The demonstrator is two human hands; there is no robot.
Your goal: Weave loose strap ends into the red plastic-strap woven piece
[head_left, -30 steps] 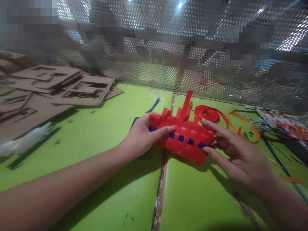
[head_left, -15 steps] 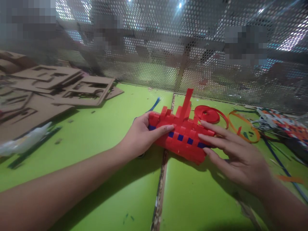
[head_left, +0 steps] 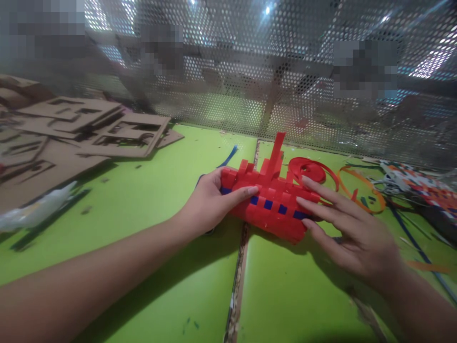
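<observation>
A small woven basket point(head_left: 271, 226) of glossy red plastic strips, with a row of dark blue squares, is held tilted over the table seam. One red strip point(head_left: 277, 155) sticks up well above its uneven upper edge. My left hand point(head_left: 210, 197) grips the left end, thumb flat across the near face; its other fingers are hidden behind. At the right end, my right hand point(head_left: 352, 228) has its fingers spread, the fingertips touching or very near the weave. Just behind lies a coil of red strip point(head_left: 310, 170).
Cut cardboard sheets point(head_left: 89, 126) and a whitish plastic packet point(head_left: 35, 212) lie at left. On the right are an orange strip loop point(head_left: 380, 200), a multicoloured woven piece point(head_left: 421, 183) and loose strips. A perforated metal screen point(head_left: 228, 90) stands behind the green table point(head_left: 153, 290); people are beyond it.
My right hand's upper fingers have shifted very slightly to the right along the basket's end. The left hand and the basket are almost unmoved.
</observation>
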